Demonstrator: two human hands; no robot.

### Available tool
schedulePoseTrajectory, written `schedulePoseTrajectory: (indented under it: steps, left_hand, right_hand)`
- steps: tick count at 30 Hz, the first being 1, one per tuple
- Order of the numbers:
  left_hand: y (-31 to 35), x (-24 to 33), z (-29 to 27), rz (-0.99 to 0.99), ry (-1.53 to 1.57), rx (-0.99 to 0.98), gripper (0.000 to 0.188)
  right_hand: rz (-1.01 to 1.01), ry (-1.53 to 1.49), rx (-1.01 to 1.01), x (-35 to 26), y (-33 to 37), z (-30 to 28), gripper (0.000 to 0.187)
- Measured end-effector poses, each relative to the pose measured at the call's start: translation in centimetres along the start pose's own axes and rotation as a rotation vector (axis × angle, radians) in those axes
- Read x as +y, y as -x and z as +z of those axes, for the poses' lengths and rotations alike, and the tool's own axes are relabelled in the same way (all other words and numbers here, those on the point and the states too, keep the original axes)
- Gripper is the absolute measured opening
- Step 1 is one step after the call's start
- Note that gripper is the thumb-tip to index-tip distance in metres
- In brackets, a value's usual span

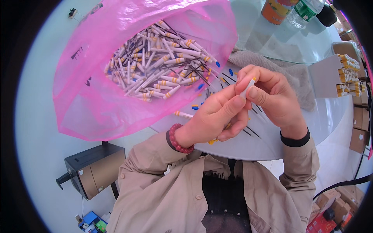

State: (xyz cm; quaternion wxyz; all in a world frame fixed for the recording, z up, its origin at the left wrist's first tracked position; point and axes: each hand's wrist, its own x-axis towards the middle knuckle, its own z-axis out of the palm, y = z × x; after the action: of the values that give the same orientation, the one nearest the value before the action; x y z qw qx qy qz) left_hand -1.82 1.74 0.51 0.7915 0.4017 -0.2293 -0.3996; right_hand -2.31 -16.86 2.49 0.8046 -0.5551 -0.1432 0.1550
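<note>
A white pen barrel with a yellow end is pinched between both hands, over the near part of the table. My left hand grips its lower part, with the other fingers curled under; a bit of yellow shows between them. Thumb and fingers of my right hand close on the barrel near its yellow end. Beneath the hands lie thin black refills and small yellow parts. Another white barrel lies beside my left wrist. Small blue plugs are scattered farther off.
A pink plastic bag spreads over the left, with a heap of white pen barrels on it. A grey cloth lies beyond my right hand. At right stands a white box of yellow-ended pens; bottles stand at the back.
</note>
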Motion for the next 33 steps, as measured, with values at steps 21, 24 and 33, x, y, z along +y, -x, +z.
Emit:
schedulePoseTrajectory:
  steps: [21,24,33]
  left_hand:
    - [0.3,0.7,0.1,-0.139,0.138,-0.034,0.046]
    - [0.4,0.7,0.0,-0.193,0.136,-0.023,0.044]
    - [0.7,0.6,1.0,0.094,-0.536,0.141,0.043]
  right_hand:
    - [-0.094,0.032,0.104,-0.1,-0.2,0.4,0.014]
    - [-0.082,0.036,0.055,-0.1,-0.2,0.0,0.015]
    - [-0.136,0.167,0.059,-0.5,0.3,0.5,0.015]
